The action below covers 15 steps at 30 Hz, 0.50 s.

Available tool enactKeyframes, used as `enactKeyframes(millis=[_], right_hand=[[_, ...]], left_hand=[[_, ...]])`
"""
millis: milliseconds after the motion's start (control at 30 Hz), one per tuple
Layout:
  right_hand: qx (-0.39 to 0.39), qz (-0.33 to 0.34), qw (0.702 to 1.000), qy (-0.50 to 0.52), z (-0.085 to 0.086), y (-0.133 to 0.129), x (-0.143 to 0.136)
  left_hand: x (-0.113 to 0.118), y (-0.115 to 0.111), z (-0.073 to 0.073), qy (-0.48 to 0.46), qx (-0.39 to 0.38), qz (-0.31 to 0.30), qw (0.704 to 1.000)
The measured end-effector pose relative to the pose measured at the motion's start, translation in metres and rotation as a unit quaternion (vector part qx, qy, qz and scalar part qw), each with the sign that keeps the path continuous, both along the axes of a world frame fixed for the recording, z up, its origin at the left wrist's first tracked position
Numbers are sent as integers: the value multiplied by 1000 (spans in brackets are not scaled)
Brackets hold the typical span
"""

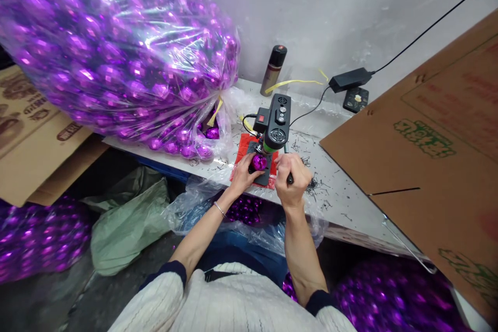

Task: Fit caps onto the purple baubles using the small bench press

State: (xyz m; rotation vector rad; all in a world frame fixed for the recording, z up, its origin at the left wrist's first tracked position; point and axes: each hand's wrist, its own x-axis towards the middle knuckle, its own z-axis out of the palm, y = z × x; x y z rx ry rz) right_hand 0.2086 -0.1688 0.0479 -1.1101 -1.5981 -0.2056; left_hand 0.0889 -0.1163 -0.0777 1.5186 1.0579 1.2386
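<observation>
A shiny purple ball (259,162) sits under the head of a small black machine (277,122) on the table. My left hand (245,174) holds this ball from its left and near side, thumb and fingers around it. To the right, my right hand (292,177) is closed around a black-tipped handle (290,178) beside the machine. A red mat (241,151) lies beneath the machine's dark base. Below the table edge, an open clear bag holds more purple balls (246,209).
A huge clear bag of purple balls (136,62) fills the left. A spray can (274,70), a black power adapter (350,80) and a dark box (356,99) stand behind. On the right leans a large cardboard box (436,155). Small black bits litter the white table (334,202).
</observation>
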Motion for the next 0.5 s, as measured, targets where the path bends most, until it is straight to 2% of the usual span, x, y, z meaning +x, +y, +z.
enactKeyframes(millis=[133, 367, 500], right_hand=[[-1, 0, 1000, 11, -11, -3, -3], [55, -1, 998, 10, -47, 0, -7], [56, -2, 998, 17, -57, 1, -6]], left_hand=[[-2, 1, 0, -1, -3, -7, 1000], [-2, -1, 2, 19, -6, -4, 1000], [-2, -2, 4, 16, -8, -3, 1000]])
